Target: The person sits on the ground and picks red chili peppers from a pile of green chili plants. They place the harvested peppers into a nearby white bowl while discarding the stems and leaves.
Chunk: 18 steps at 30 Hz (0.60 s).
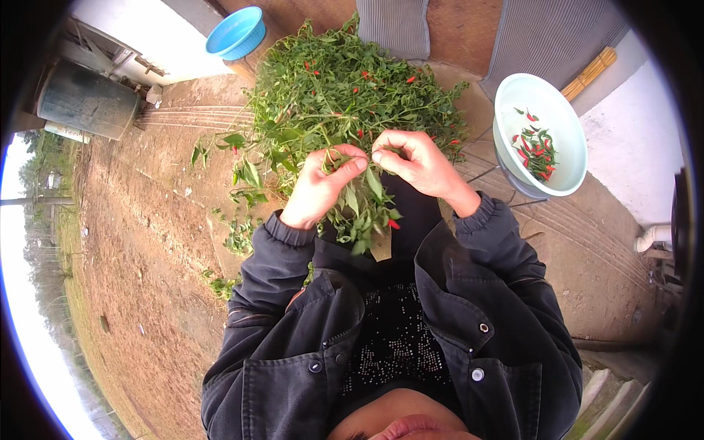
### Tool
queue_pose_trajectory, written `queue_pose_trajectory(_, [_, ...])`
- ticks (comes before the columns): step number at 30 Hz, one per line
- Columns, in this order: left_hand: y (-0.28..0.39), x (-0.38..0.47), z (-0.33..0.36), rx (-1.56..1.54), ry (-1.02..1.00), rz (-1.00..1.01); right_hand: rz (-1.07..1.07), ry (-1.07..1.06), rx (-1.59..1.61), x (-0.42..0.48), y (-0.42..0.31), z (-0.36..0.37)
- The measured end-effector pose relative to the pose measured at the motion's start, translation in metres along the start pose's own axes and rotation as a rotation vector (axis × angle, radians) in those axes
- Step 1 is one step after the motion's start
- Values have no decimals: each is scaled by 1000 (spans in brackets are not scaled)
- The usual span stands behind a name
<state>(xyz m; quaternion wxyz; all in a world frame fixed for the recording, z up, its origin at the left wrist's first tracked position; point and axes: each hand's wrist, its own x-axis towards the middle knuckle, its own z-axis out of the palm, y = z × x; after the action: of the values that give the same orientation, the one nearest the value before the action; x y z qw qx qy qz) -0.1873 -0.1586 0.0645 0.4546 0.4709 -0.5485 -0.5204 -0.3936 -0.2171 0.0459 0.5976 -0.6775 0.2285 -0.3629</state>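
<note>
My left hand [327, 184] grips a leafy chili pepper branch [352, 201] by its stems, between thumb and fingers. The branch hangs over my lap, and one red chili [394, 224] shows low among its leaves. Close beside it, my right hand [421, 165] is curled with thumb and forefinger pinched at the branch. Something green [397, 152] shows inside its fingers; whether leaf or pepper I cannot tell. Just beyond both hands lies a large heap of chili plants [352, 93] dotted with red fruit.
To the right, a pale basin [522, 99] holds red and green chilies [533, 151]. A blue plastic basket [236, 36] stands at the back left, and a dark barrel [88, 99] lies farther left. Loose sprigs [240, 234] are on the ground. Concrete steps [610, 401] are at lower right.
</note>
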Motion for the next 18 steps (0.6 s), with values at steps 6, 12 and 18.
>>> queue_pose_trajectory(6, [-6, -8, 1, -431, 4, -93, 268, 155, 727, -10, 42, 16])
queue_pose_trajectory(12, [1, -3, -14, -522, 307, -82, 202, 554, 575, -51, 69, -72])
queue_pose_trajectory(18, [4, 13, 3, -616, 389, 16, 108, 1004, -891, -103, 32, -224])
